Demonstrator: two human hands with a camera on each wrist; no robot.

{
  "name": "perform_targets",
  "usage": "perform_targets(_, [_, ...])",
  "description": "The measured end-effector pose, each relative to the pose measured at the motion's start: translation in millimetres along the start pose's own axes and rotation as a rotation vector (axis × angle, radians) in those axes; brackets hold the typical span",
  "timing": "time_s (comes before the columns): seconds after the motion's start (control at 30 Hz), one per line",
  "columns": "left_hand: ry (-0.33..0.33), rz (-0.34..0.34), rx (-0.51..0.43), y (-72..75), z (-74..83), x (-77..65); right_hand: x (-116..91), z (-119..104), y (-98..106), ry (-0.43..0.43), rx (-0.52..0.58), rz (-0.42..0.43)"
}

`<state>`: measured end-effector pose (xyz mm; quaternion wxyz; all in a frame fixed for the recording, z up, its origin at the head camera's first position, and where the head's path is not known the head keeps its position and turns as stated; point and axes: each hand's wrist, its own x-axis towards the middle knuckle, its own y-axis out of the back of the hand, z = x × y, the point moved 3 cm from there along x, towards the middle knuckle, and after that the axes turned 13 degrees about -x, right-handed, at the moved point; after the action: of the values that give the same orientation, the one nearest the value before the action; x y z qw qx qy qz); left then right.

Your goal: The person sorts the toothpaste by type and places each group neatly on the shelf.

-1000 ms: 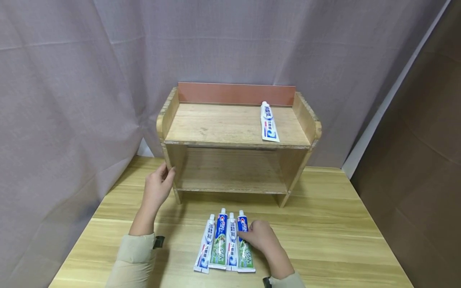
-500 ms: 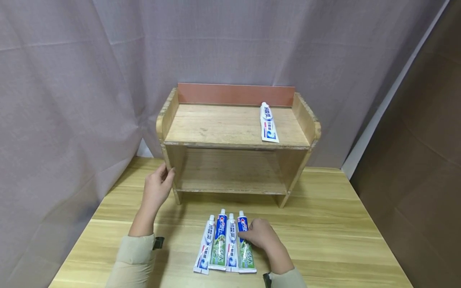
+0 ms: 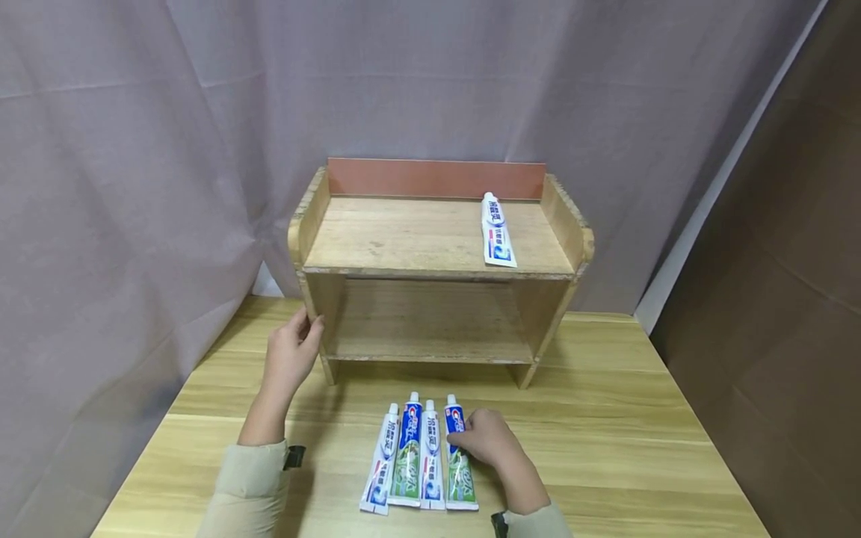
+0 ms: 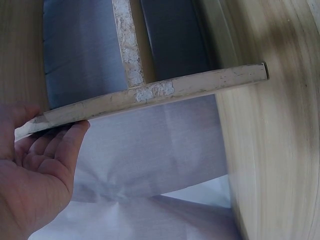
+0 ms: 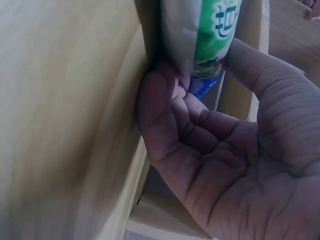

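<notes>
My left hand grips the left side panel of a small wooden shelf; in the left wrist view its thumb and fingers lie on either side of the panel. My right hand pinches the rightmost blue and green toothpaste tube, thumb on top and fingers curled at its side. Left of that tube lie a white toothpaste tube, another blue and green tube and a second white tube, all caps pointing toward the shelf. The right wrist view shows the held tube between thumb and fingers.
One more white toothpaste tube lies on the shelf's upper board, right of centre. A reddish strip runs along the shelf's back. Grey curtain hangs behind the wooden table, and brown cloth on the right.
The rightmost blue and green tube has shifted slightly right with my right hand, leaving a narrow gap beside the white tube. My left hand keeps its grip on the shelf.
</notes>
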<state>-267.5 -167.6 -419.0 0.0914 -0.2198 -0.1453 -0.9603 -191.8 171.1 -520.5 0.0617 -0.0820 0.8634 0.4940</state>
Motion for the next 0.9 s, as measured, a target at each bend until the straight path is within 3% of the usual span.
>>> perform_targets(0.9, [-0.019,0.001,-0.007,0.2,-2.8,-0.3,-2.0,5.9,-1.9,0.003,0.056,-0.030])
